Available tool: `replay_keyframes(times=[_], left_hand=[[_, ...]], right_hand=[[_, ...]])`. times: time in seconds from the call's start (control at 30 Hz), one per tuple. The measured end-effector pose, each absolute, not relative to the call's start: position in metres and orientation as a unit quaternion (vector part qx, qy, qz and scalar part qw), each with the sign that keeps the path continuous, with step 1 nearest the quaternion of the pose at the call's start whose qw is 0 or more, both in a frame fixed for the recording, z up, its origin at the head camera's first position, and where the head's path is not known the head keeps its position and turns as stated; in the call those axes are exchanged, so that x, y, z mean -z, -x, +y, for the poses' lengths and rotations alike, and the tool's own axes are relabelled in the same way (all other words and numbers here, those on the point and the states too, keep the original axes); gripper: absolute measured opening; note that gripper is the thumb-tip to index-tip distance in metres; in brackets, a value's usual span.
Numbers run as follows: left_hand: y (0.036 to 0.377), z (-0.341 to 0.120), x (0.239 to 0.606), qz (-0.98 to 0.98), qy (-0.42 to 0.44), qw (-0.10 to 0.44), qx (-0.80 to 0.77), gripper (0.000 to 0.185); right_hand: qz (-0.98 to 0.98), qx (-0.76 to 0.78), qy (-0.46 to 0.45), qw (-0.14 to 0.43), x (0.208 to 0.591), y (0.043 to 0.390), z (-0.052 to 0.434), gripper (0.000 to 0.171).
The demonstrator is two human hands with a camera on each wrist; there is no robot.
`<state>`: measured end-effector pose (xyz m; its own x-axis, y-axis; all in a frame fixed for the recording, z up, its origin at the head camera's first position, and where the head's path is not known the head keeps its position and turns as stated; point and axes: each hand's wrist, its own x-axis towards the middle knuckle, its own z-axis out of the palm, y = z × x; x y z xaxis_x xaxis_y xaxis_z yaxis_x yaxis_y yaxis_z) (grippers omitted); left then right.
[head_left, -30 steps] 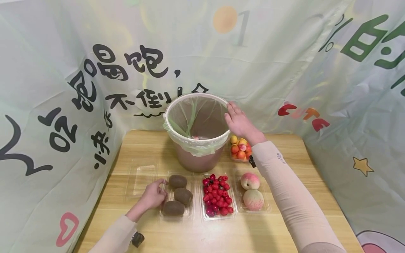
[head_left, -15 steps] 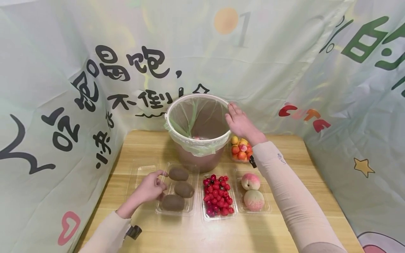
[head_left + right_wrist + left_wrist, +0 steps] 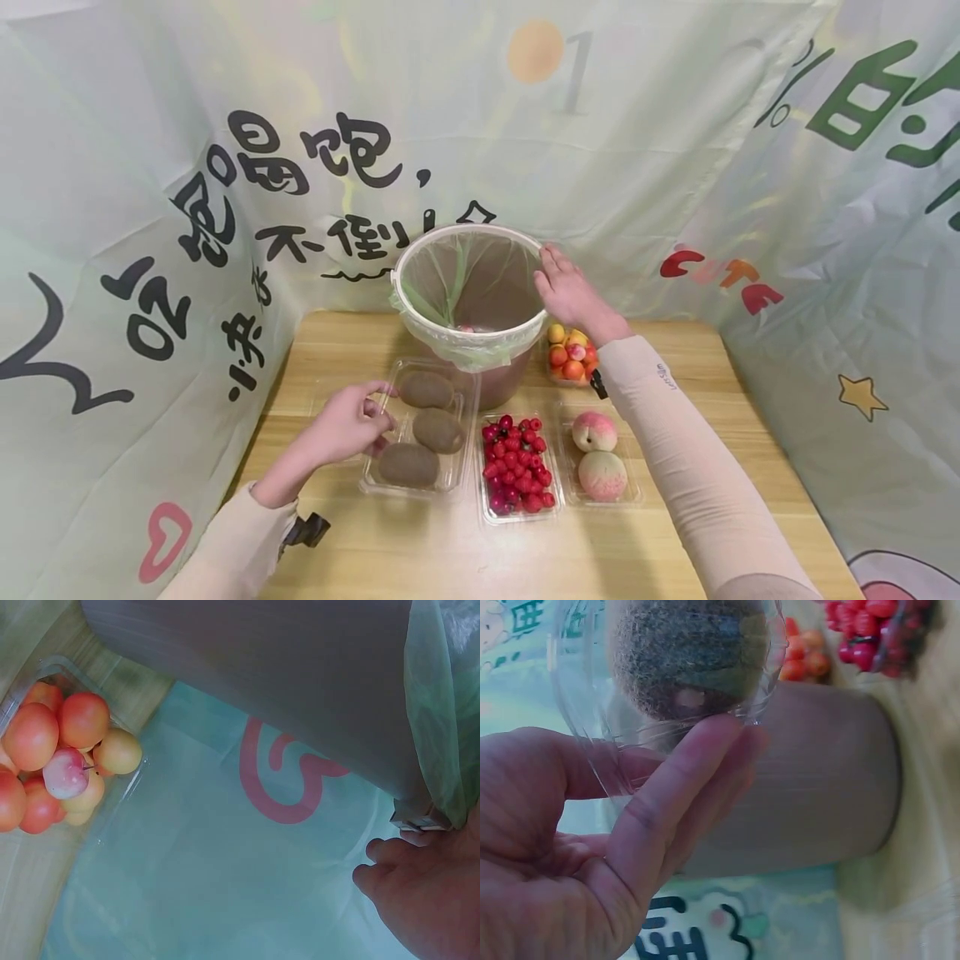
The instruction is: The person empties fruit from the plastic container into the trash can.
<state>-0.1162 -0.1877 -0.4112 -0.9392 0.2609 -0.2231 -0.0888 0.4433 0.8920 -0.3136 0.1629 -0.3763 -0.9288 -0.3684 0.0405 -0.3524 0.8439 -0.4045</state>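
Observation:
In the head view my left hand (image 3: 347, 427) grips the left edge of a clear plastic tray (image 3: 454, 482) holding three brown kiwis (image 3: 438, 430). Thumb and fingers pinch the tray's edge in the left wrist view, with one fuzzy kiwi (image 3: 694, 652) close above them. The tray hangs raised in front of the trash can (image 3: 504, 382), overlapping its lower wall. At the can's right side, my right hand (image 3: 570, 287) holds the white rim (image 3: 397, 287), its fingertips showing below the rim in the right wrist view. A pale green liner bag (image 3: 468, 354) folds over the rim.
A tray of raspberries and cherries (image 3: 517, 467) lies right of the kiwi tray, with two peaches (image 3: 602, 475) in another tray beyond it. Small orange and yellow fruits (image 3: 573, 358) sit in a box behind the right forearm. Printed cloth (image 3: 637, 167) walls the wooden table.
My left hand has lifted the kiwi tray off the table and moved it up toward the can. My right hand stays at the rim.

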Motion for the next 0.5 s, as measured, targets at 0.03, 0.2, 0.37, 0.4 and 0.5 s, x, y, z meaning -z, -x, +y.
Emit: replay_keyframes(times=[0.03,0.2,0.37,0.4,0.5], left_hand=[[0.117,-0.188,0.407,0.833,-0.054,0.166,-0.526,0.045],[0.118,-0.191,0.385,0.832,-0.058,0.161,-0.527,0.047],[0.118,-0.193,0.368,0.828,-0.053,0.159,-0.536,0.049],[0.118,-0.194,0.365,0.828,-0.052,0.159,-0.536,0.050],[0.119,-0.195,0.358,0.829,-0.061,0.153,-0.534,0.049]], right_hand=[[0.960,0.207,0.188,0.019,0.376,0.313,0.163,0.068],[0.960,0.208,0.188,0.019,0.376,0.313,0.163,0.067],[0.960,0.208,0.187,0.019,0.377,0.314,0.163,0.066],[0.960,0.208,0.186,0.019,0.377,0.314,0.163,0.067],[0.960,0.209,0.186,0.018,0.377,0.313,0.162,0.067]])
